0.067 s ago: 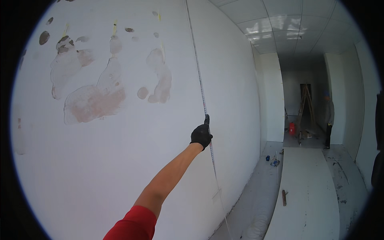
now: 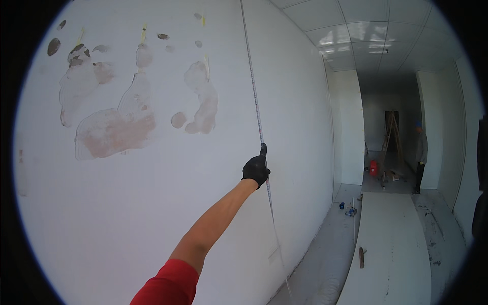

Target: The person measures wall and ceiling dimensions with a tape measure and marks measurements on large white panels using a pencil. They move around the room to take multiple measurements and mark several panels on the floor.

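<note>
A long, thin tape measure blade point(image 2: 255, 101) runs down the white wall point(image 2: 203, 178) from the top of the picture. My left hand point(image 2: 255, 170), in a black glove, is closed round the blade at about mid-height, with one digit pointing up along it. Below the hand the blade goes on down towards the foot of the wall, slightly bowed. Its upper end lies outside the picture, and its lower end cannot be made out. My right hand is not in view.
Stained, peeling patches point(image 2: 117, 132) mark the wall at left. A long pale board point(image 2: 391, 229) lies on the floor at right, with a brown-handled tool point(image 2: 362, 257) on it. Farther off are blue items point(image 2: 351, 211), a red container point(image 2: 373, 168), a wooden stepladder point(image 2: 392, 134) and a standing person point(image 2: 421, 152).
The view has shifted slightly, so the far room sits a little lower and farther right. My left hand keeps its hold on the tape measure blade.
</note>
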